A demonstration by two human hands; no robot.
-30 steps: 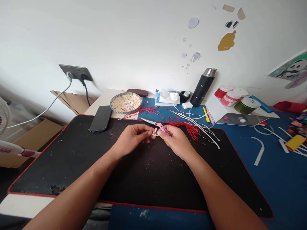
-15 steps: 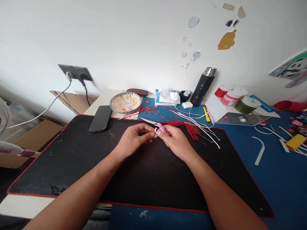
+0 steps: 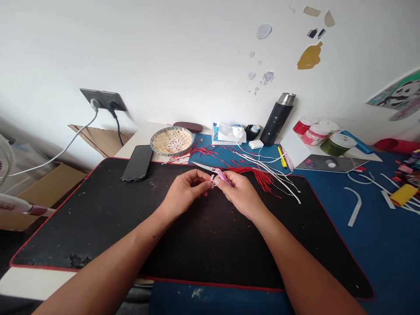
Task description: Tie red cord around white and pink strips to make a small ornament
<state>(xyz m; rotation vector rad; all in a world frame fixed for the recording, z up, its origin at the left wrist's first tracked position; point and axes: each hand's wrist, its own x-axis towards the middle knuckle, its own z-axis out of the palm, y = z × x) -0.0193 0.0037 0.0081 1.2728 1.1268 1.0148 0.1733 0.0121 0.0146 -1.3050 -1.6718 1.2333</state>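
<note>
Over the black mat, my left hand (image 3: pixel 187 190) is closed, its thumb and fingertips pinching a small knot of red and white cord (image 3: pixel 213 180). White loops and ends of the cord show between my two hands. My right hand (image 3: pixel 239 192) is closed too, with its thumb against the cord. Scissors with pink handles (image 3: pixel 222 175) are in its fingers, their blades pointing left beyond my left fingertips. Just behind my right hand lies a bundle of red cords (image 3: pixel 262 178), and white cords (image 3: pixel 278 175) stretch out beside it.
A woven basket (image 3: pixel 157 142) holds small red and white bits. A phone (image 3: pixel 138 162) lies on the mat's (image 3: pixel 108 218) far left. At the back stand a tissue pack (image 3: pixel 229 132), a black flask (image 3: pixel 278 120) and several cord spools (image 3: pixel 337 144). A yellow cutter (image 3: pixel 282 156) lies near the flask.
</note>
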